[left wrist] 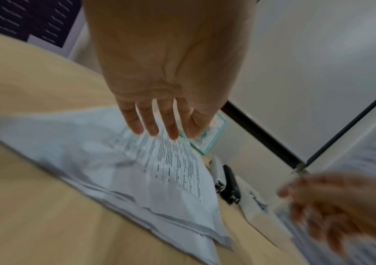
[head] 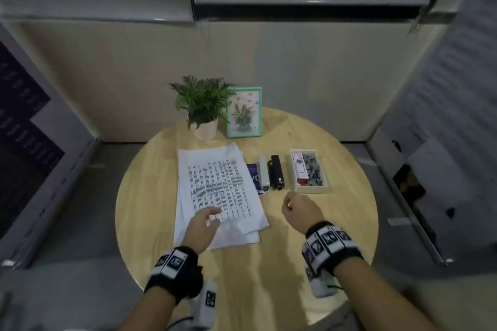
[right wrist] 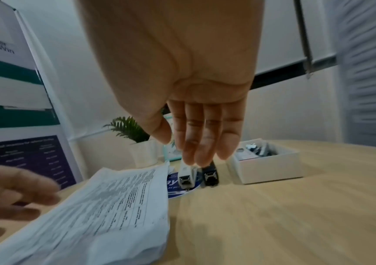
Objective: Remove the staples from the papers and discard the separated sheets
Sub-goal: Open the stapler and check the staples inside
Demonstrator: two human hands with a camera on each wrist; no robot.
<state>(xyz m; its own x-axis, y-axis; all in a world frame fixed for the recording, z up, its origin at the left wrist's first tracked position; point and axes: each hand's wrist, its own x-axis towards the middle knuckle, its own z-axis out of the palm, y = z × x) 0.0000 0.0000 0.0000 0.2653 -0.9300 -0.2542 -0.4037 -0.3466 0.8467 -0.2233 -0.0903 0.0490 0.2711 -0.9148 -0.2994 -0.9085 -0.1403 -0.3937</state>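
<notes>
Left hand (head: 205,221): fingers spread, hovering at the near edge of the papers (head: 215,188), mid-table; best pressed flat.
Right hand (head: 300,208): empty, fingers relaxed, near the white stapler (head: 264,175) and black stapler (head: 277,172); choose whichever lifts staples.

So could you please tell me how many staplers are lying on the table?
2: a white stapler and a black stapler, side by side between the papers and the open box. Others may be hidden.
</notes>
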